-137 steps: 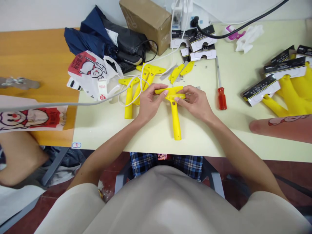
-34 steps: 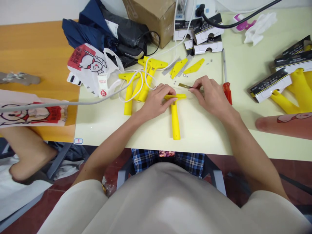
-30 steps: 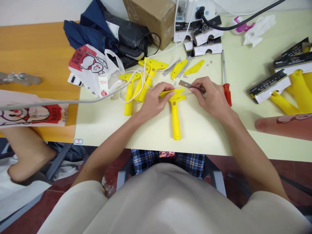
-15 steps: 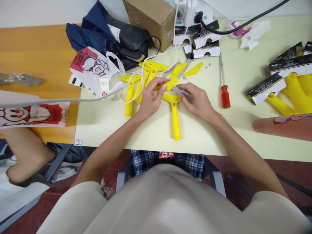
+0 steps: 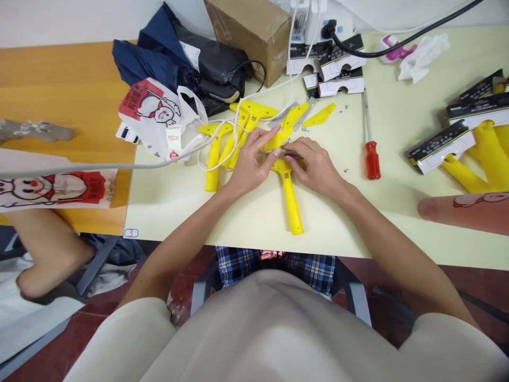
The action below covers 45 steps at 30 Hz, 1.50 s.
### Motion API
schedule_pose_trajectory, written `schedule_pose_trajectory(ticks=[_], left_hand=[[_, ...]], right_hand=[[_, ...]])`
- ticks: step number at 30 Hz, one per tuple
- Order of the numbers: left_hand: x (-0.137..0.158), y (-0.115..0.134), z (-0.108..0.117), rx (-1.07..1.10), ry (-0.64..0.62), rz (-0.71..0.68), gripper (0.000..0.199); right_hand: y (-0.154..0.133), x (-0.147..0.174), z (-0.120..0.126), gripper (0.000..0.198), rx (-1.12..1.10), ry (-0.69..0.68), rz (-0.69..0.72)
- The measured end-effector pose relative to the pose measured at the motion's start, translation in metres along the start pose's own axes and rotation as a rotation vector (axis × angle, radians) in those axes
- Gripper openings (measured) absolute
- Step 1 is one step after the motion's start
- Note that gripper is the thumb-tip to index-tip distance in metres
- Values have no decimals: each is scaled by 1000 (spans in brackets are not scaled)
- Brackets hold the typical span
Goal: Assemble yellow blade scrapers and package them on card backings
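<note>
My left hand [image 5: 251,163] and my right hand [image 5: 318,168] meet at the head of a yellow scraper [image 5: 293,207], whose handle points toward me. Between them is a thin grey metal blade [image 5: 292,154], pinched by the fingers of both hands and lying across the scraper's head. The fingers partly hide the blade and the head. Just beyond them lie yellow blade covers [image 5: 320,115] and another grey blade [image 5: 303,115]. More yellow scrapers [image 5: 213,162] lie left of my left hand, with a white cable looped over them.
A red-handled screwdriver [image 5: 373,159] lies on the right, with small screws [image 5: 345,170] nearby. Black-and-white packaging sleeves [image 5: 342,82], a cardboard box [image 5: 254,32] and a plastic bag [image 5: 155,111] line the back. Packaged yellow scrapers [image 5: 465,172] lie far right. Another person's arm [image 5: 51,249] shows at left.
The blade has come down against the scraper's head, and my right hand has moved slightly left with it. The scraper's handle has swung a little to the right.
</note>
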<state>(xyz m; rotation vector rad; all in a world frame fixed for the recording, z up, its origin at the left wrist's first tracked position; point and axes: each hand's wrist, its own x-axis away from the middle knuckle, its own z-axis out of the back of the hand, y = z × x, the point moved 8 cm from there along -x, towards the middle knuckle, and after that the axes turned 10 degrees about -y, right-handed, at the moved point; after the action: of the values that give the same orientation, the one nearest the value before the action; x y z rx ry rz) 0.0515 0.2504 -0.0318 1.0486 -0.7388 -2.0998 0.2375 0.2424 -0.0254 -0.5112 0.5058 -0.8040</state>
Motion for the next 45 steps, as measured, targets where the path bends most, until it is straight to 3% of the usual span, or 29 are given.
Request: schedule_pose_trajectory(ticks=[6, 16, 26, 36, 39, 45], left_hand=[[0, 0, -2, -11, 0, -35, 60], [0, 6, -9, -56, -110, -4, 57], [0, -3, -8, -96, -100, 47, 62], [0, 2, -11, -94, -136, 12, 60], [0, 4, -12, -89, -141, 14, 62], [-1, 7, -14, -90, -164, 24, 64]], right_hand=[[-3, 3, -2, 36, -17, -50, 1], [-1, 4, -6, 43, 132, -86, -64], [-2, 7, -3, 80, 108, -92, -125], [4, 8, -2, 96, -34, -173, -213], [5, 9, -1, 93, -56, -190, -224], [5, 10, 1, 65, -68, -202, -238]])
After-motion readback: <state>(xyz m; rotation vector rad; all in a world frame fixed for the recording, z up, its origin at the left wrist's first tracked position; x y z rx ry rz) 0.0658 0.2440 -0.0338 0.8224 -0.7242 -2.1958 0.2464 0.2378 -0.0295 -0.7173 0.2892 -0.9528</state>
